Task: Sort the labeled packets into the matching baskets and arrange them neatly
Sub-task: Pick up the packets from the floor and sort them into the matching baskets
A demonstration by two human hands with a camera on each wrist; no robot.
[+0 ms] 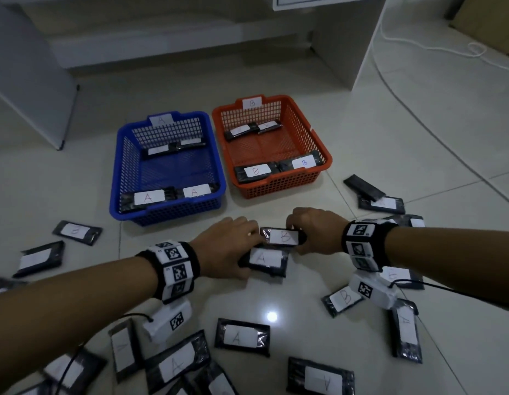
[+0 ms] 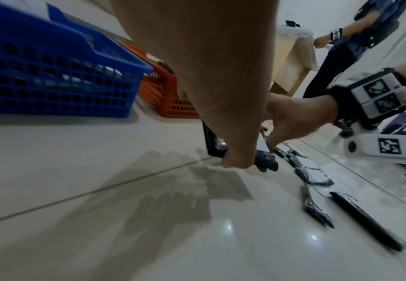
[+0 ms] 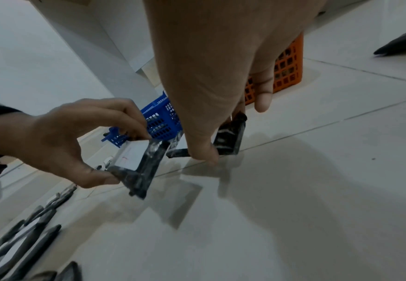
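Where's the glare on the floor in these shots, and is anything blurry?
Head view: one bright light spot on the floor tiles, below the hands; labels stay readable. Left wrist view: two small glints low on the floor, blue basket soft and curved. Right wrist view: no glint, soft hand shadows, edges smeared.

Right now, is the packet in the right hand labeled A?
No, the right hand pinches the packet labeled B; the left hand holds the A packet.

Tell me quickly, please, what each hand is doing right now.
Left hand: grips the packet labeled A.
Right hand: grips the packet labeled B.
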